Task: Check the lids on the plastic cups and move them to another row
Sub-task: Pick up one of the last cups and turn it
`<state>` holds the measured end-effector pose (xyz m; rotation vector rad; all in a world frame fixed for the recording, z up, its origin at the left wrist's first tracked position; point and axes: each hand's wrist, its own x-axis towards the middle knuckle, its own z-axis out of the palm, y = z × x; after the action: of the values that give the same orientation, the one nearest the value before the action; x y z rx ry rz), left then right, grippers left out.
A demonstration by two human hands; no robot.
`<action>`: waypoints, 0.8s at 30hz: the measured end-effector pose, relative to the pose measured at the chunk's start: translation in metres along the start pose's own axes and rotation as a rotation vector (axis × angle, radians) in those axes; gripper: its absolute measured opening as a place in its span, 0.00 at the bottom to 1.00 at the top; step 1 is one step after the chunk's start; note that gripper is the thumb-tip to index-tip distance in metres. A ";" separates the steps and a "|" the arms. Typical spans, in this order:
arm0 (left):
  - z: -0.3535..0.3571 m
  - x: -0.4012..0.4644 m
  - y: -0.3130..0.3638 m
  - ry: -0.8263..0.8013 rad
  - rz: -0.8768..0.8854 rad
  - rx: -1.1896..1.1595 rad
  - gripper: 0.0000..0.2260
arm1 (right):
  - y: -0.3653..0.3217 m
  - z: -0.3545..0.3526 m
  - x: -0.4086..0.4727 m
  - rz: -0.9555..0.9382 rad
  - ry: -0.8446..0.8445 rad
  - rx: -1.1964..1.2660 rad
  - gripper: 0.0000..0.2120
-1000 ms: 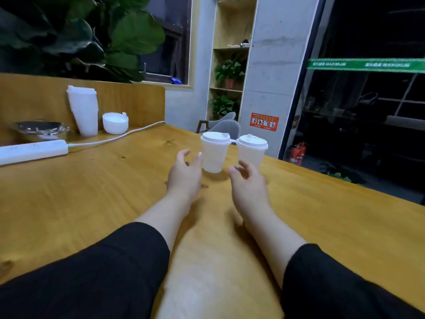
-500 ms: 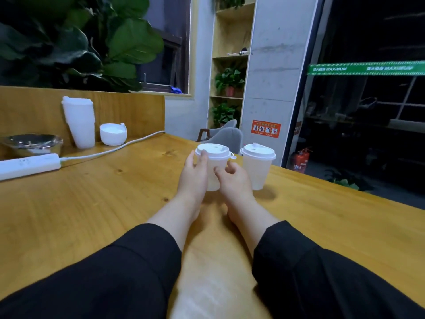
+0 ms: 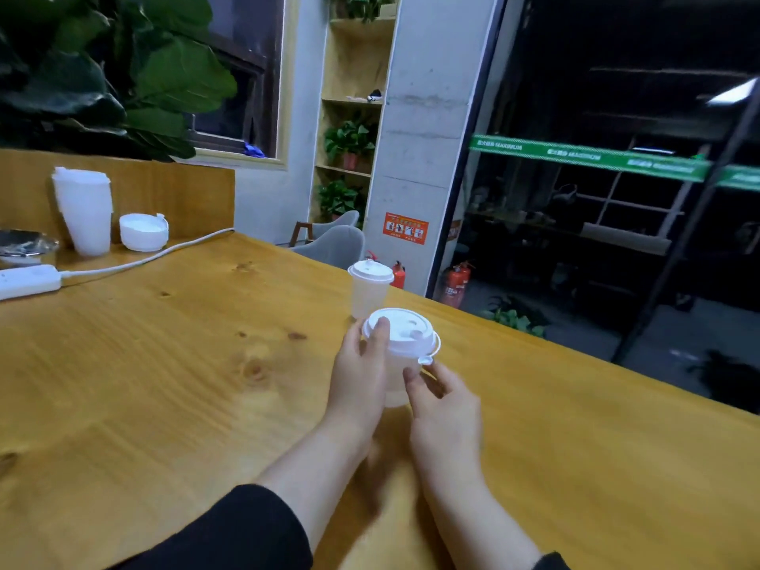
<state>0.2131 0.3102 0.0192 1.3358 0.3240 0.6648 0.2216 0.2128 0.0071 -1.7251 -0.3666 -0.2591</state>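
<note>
The left hand (image 3: 358,374) wraps around the near cup (image 3: 395,378), with its thumb resting on top of the white lid (image 3: 401,332) at about 9 o'clock, so a good way to check is to press down gently all around the rim and feel for a loose spot. The right hand (image 3: 442,399) curls its fingers against the cup's side at about 4 o'clock, though I cannot tell how tightly it grips, and it should hold softly because the thin cup may squish. The far cup (image 3: 369,290) waits on the table (image 3: 164,384) at 12 o'clock, just behind.
</note>
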 end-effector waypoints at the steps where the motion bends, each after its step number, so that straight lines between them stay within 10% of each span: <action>1: 0.011 -0.020 0.001 -0.021 -0.022 -0.014 0.20 | -0.002 -0.021 -0.014 0.007 0.017 -0.017 0.14; 13: 0.071 -0.175 -0.005 -0.390 -0.007 0.091 0.14 | -0.003 -0.211 -0.130 0.090 0.024 -0.103 0.07; 18: 0.066 -0.172 -0.004 -0.503 0.109 0.162 0.22 | -0.003 -0.232 -0.144 0.115 -0.123 -0.258 0.20; 24: 0.065 -0.165 -0.001 -0.623 0.193 0.229 0.22 | -0.014 -0.241 -0.147 -0.146 0.042 -0.381 0.12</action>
<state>0.1226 0.1581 0.0080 1.7325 -0.2433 0.3452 0.0883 -0.0362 0.0094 -2.0655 -0.4335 -0.4961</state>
